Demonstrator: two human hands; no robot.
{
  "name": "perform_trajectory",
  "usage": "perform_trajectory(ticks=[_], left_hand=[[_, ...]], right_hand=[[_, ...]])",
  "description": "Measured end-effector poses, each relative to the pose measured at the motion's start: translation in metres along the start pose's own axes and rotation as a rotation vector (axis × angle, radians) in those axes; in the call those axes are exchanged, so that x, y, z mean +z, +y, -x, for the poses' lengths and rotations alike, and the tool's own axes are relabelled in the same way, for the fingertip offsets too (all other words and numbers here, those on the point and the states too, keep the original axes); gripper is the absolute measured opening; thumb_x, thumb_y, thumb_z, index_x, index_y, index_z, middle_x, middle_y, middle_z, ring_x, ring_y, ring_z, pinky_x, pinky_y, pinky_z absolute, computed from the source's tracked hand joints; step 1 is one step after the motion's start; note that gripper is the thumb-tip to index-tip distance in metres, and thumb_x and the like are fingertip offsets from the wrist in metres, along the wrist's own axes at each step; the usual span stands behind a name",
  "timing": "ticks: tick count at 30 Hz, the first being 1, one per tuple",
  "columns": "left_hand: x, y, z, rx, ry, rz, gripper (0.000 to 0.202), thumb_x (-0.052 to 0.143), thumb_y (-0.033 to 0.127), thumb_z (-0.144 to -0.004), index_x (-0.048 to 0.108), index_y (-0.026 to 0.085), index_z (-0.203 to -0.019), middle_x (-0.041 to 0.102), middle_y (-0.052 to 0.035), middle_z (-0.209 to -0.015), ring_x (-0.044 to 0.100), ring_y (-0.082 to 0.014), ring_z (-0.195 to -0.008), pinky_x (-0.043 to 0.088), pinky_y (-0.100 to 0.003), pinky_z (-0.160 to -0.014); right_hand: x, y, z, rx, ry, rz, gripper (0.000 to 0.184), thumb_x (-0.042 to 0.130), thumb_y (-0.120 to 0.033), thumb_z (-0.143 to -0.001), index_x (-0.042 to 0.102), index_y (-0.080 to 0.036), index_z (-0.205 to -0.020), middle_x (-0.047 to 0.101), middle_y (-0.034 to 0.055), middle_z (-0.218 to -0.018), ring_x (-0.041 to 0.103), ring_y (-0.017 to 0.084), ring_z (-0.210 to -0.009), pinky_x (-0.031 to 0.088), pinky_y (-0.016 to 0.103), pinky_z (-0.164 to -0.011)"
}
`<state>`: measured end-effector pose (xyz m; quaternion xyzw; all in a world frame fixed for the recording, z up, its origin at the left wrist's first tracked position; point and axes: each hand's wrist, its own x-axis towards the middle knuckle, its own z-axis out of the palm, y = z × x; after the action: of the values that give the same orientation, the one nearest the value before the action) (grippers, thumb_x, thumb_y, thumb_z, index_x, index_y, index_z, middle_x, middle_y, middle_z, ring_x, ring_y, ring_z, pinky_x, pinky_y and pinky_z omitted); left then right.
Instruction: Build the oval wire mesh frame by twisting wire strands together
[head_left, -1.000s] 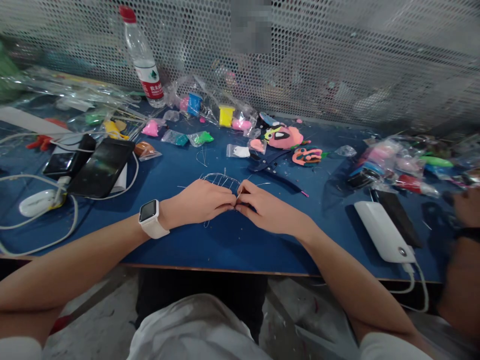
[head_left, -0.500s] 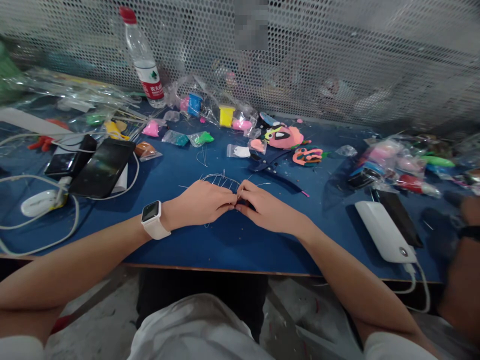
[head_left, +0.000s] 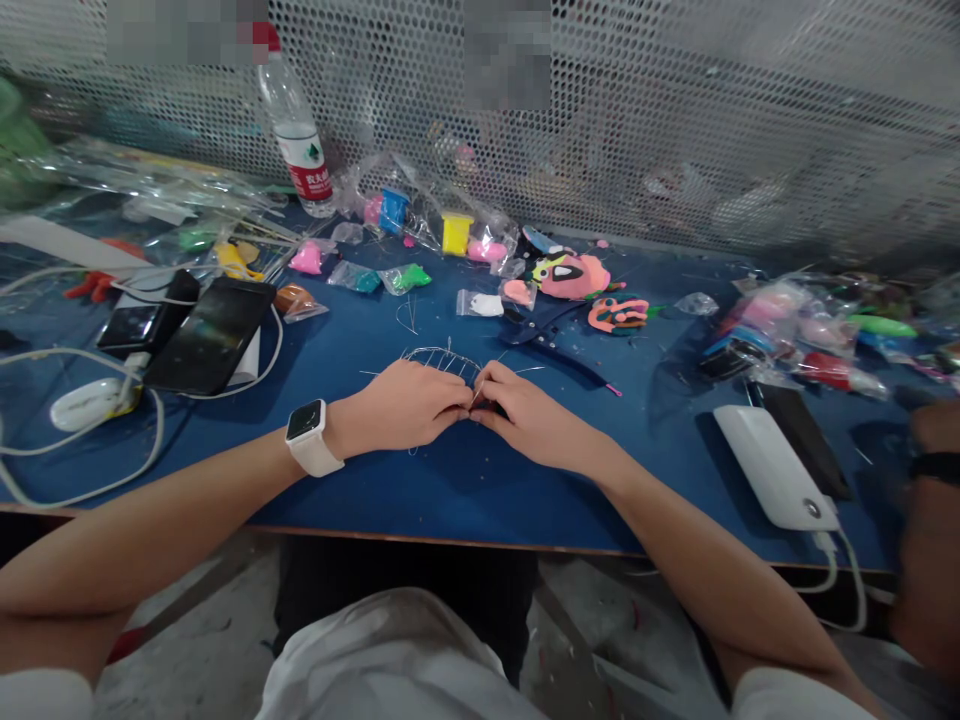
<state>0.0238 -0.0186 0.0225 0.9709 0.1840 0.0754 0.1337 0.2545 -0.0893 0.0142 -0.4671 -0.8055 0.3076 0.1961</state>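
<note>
A curved frame of thin silvery wire (head_left: 435, 354) with several cross strands lies between my hands, its near part hidden under them. My left hand (head_left: 409, 405), with a white watch on its wrist, is closed on the frame, thumb and fingertips pressed together. From the right, my right hand (head_left: 525, 412) pinches the wire at the frame's right end, its fingertips touching those of the left. Loose wire ends stick out to both sides. Just beyond my right hand lie dark-handled pliers (head_left: 559, 352), and a small bent piece of wire (head_left: 407, 318) rests beyond the left.
Bagged coloured clay (head_left: 456, 235) and a pink clay figure (head_left: 574, 275) line the back, before a perforated metal panel (head_left: 637, 130). A water bottle (head_left: 304, 150) stands back left. Phones (head_left: 210, 335) and cables lie left. A white power bank (head_left: 776, 468) and another person's arm (head_left: 934, 520) are right.
The view has shifted slightly, so the table's things sit a little farther right and lower. My hands keep nearly the same grip on the wire frame.
</note>
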Motion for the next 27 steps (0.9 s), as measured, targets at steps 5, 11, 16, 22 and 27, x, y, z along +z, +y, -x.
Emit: perform_trajectory(ticks=[5, 11, 16, 22, 27], left_hand=[[-0.003, -0.002, -0.001, -0.030, -0.006, 0.062, 0.026, 0.056, 0.020, -0.106, 0.074, 0.018, -0.087, 0.078, -0.0012, -0.087, 0.067, -0.0164, -0.072, 0.032, -0.029, -0.058], [-0.002, -0.001, 0.000, -0.004, 0.005, 0.089, 0.024, 0.057, 0.017, -0.103, 0.073, 0.019, -0.086, 0.078, -0.0013, -0.087, 0.067, -0.0162, -0.072, 0.034, -0.029, -0.060], [-0.005, 0.001, -0.001, -0.028, -0.002, 0.078, 0.025, 0.057, 0.018, -0.103, 0.072, 0.018, -0.084, 0.076, -0.0014, -0.084, 0.066, -0.0164, -0.071, 0.033, -0.028, -0.058], [-0.006, -0.003, -0.002, -0.047, 0.065, 0.084, 0.026, 0.057, 0.018, -0.103, 0.071, 0.018, -0.081, 0.073, -0.0022, -0.079, 0.063, -0.0159, -0.067, 0.034, -0.028, -0.059], [-0.007, -0.009, -0.002, -0.069, 0.098, 0.183, 0.024, 0.059, 0.019, -0.101, 0.071, 0.019, -0.081, 0.073, -0.0011, -0.079, 0.061, -0.0147, -0.067, 0.037, -0.028, -0.062]], right_hand=[[0.000, 0.004, -0.001, 0.008, 0.034, -0.060, 0.007, 0.063, -0.024, -0.108, 0.069, -0.022, -0.105, 0.057, 0.0030, -0.109, 0.057, 0.015, -0.082, 0.048, 0.033, -0.072], [0.000, 0.006, 0.000, 0.037, 0.010, -0.117, 0.004, 0.071, -0.026, -0.103, 0.070, -0.022, -0.102, 0.056, 0.0015, -0.106, 0.058, 0.015, -0.084, 0.049, 0.033, -0.073], [0.002, 0.003, -0.001, 0.018, 0.056, -0.100, 0.006, 0.071, -0.025, -0.103, 0.067, -0.022, -0.101, 0.057, 0.0019, -0.107, 0.059, 0.015, -0.085, 0.051, 0.034, -0.076], [0.009, 0.003, -0.004, -0.061, 0.217, -0.082, 0.007, 0.074, -0.018, -0.101, 0.069, -0.022, -0.098, 0.060, 0.0022, -0.106, 0.062, 0.015, -0.084, 0.055, 0.034, -0.078], [0.014, 0.006, -0.005, -0.103, 0.320, -0.040, 0.005, 0.075, -0.020, -0.101, 0.072, -0.024, -0.101, 0.061, 0.0027, -0.109, 0.063, 0.015, -0.082, 0.057, 0.034, -0.076]])
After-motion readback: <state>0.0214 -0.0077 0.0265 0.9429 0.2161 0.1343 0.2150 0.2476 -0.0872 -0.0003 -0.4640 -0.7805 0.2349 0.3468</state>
